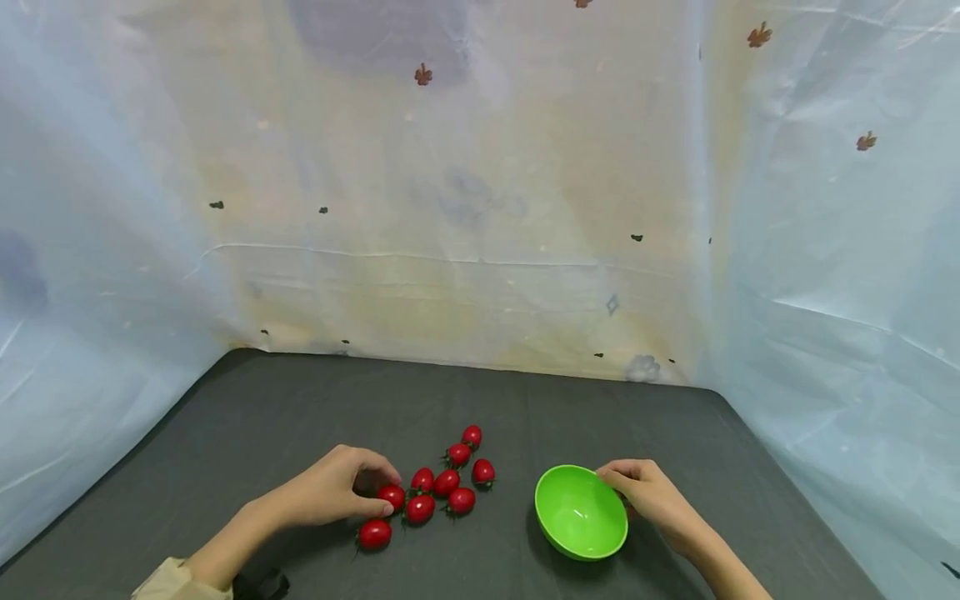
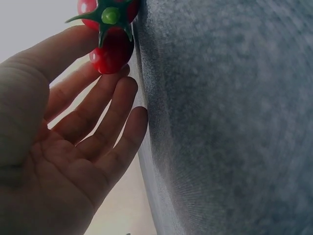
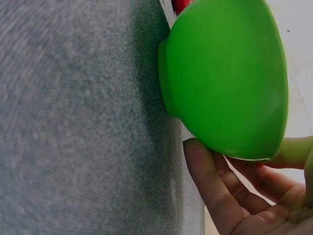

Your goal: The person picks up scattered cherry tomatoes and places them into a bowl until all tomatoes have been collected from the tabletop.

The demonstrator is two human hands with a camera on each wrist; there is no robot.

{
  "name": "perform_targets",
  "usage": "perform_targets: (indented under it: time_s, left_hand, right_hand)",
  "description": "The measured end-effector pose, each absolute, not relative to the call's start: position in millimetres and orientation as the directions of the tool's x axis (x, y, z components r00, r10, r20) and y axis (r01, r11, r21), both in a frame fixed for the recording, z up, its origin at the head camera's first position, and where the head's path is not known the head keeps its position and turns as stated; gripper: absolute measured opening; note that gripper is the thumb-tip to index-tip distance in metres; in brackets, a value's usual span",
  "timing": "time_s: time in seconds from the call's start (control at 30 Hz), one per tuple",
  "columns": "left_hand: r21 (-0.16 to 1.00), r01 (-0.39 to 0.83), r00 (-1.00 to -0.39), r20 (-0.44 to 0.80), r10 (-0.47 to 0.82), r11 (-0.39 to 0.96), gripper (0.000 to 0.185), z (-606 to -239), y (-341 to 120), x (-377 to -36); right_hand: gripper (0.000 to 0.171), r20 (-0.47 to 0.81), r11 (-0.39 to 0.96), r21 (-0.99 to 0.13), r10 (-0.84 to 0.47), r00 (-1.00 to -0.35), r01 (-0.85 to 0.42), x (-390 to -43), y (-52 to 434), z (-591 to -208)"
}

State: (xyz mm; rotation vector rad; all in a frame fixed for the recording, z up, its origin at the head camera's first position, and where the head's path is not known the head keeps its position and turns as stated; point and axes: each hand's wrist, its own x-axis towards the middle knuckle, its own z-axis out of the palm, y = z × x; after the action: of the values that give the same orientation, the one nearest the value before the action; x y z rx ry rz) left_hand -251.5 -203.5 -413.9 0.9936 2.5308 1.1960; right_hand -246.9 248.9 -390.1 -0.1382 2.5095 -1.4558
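My left hand (image 1: 333, 490) has its thumb and fingertips on either side of a red cherry tomato (image 1: 391, 497), at the left end of a loose group. In the left wrist view the thumb and fingers of the left hand (image 2: 73, 122) curve about that cherry tomato (image 2: 110, 56); another one with a green calyx (image 2: 110, 15) overlaps it. A bright green bowl (image 1: 581, 512) stands on the table to the right, nothing inside. My right hand (image 1: 656, 500) grips its right rim, thumb at the edge and fingers against the outer wall (image 3: 225, 83).
Several more cherry tomatoes (image 1: 446, 482) lie between the left hand and the bowl, with one (image 1: 374, 534) nearer me. Dark grey cloth covers the table (image 1: 487, 400). A pale patterned sheet (image 1: 480, 292) hangs behind and at both sides.
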Motion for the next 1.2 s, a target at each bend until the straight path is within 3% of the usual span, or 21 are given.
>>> perform_targets:
  time_s: [0.43, 0.93, 1.2]
  left_hand:
    - [0.711, 0.503, -0.788, 0.143, 0.599, 0.492, 0.024, -414.6, -210.1, -248.9]
    - [0.692, 0.544, -0.775, 0.197, 0.6, 0.475, 0.025, -406.2, -209.8, -251.5]
    - [0.623, 0.623, -0.759, 0.336, 0.557, 0.473, 0.024, -386.7, -193.5, -242.5]
  right_hand:
    - [0.028, -0.156, 0.48, -0.877, -0.24, -0.958, 0.023, -246.9, 245.2, -390.0]
    - [0.026, -0.15, 0.496, -0.868, -0.207, -0.967, 0.028, -248.5, 246.9, -390.0]
    - [0.026, -0.149, 0.494, -0.869, -0.191, -0.97, 0.037, -245.7, 246.4, -388.3]
